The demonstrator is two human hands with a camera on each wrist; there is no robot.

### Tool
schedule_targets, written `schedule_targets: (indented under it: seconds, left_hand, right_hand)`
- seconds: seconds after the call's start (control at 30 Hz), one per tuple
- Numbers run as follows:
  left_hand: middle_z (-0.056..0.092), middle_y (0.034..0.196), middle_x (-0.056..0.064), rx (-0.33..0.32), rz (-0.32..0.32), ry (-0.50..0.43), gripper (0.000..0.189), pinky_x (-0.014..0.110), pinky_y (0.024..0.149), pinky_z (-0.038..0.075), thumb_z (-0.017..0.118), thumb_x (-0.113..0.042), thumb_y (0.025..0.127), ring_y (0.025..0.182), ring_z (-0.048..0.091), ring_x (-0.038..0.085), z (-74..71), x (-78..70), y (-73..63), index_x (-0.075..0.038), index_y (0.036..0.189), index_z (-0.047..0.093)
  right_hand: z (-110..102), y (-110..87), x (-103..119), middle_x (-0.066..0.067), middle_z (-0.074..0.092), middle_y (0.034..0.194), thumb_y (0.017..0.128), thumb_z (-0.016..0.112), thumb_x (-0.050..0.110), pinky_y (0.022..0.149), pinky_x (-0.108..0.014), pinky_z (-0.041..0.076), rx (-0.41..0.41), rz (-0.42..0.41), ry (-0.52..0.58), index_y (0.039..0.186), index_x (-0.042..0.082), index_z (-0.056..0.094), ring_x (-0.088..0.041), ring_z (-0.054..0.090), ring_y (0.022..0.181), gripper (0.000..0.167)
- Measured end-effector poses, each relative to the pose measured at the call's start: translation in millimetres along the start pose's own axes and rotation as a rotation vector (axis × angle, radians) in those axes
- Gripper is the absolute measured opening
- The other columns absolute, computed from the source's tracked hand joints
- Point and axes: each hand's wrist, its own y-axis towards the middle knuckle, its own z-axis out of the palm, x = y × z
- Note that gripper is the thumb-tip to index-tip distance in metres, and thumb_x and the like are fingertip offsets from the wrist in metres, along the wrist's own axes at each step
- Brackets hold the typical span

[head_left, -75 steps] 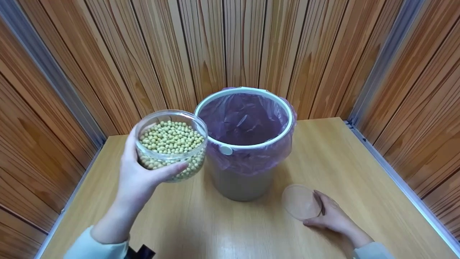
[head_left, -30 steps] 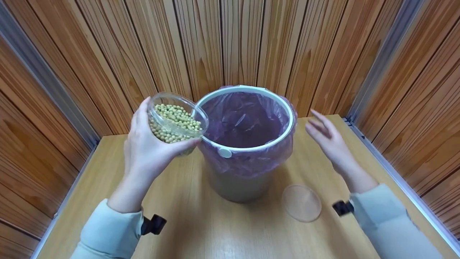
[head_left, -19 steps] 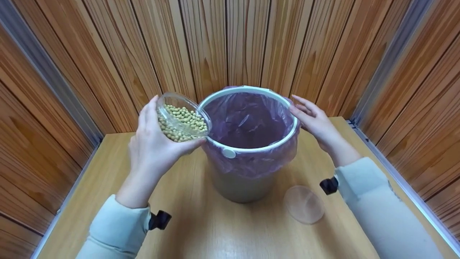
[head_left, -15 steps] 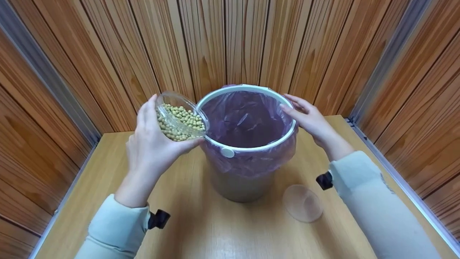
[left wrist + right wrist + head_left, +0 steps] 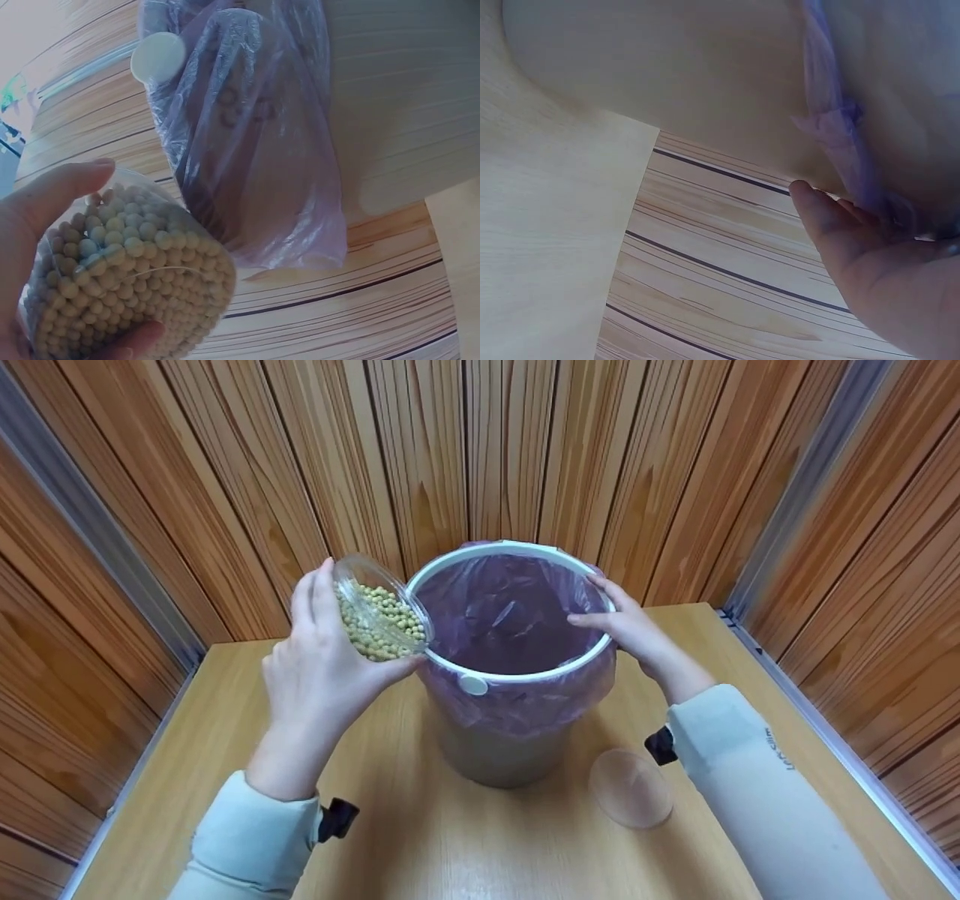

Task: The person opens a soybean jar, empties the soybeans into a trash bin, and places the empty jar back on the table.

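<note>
My left hand [image 5: 319, 667] grips a clear plastic jar [image 5: 362, 571] of yellowish soybeans [image 5: 382, 622]. The jar is tilted right, its open mouth at the left rim of the trash can [image 5: 499, 754]; no beans are seen falling. In the left wrist view, thumb and fingers wrap the jar, with beans [image 5: 135, 262] massed against its wall. A purple plastic bag [image 5: 517, 709] lines the can and folds out over its pale ring. My right hand [image 5: 630, 626] holds the can's right rim, thumb inside. In the right wrist view the hand [image 5: 900, 289] is at the can's outside, fingers partly hidden.
A round translucent lid [image 5: 631, 789] lies on the wooden table [image 5: 480, 847], right of the can's base. Wood-patterned walls [image 5: 510, 450] stand close behind and at both sides. A black wrist camera [image 5: 337, 819] sticks out from the left sleeve.
My right hand left the lid on the table, rose, and took the can's right rim. The left hand brought the jar up to the can's left rim and tilted it further right.
</note>
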Motion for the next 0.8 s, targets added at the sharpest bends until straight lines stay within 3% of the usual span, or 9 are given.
schedule_targets:
  seconds: [0.3,0.8]
  left_hand:
    - [0.043,0.149,0.014,-0.012,0.022,0.018,0.125,0.049,0.055,0.051,0.084,-0.067,0.057,0.064,0.062,0.037,0.4,-5.3,4.1,-0.008,0.153,0.030]
    - [0.043,0.147,0.020,-0.086,0.138,0.075,0.113,0.048,0.051,0.053,0.088,-0.053,0.060,0.060,0.060,0.037,5.0,-19.1,3.9,-0.004,0.146,0.034]
  right_hand:
    - [1,3.6,-1,-0.019,0.013,0.164,0.093,0.061,0.023,0.117,-0.058,0.029,-0.018,-0.015,-0.009,0.160,0.015,0.013,-0.040,0.022,0.148,0.082]
    - [0,2.4,-2,-0.018,0.011,0.165,0.093,0.061,0.022,0.117,-0.060,0.027,-0.020,-0.021,-0.001,0.160,0.015,0.013,-0.040,0.020,0.149,0.082]
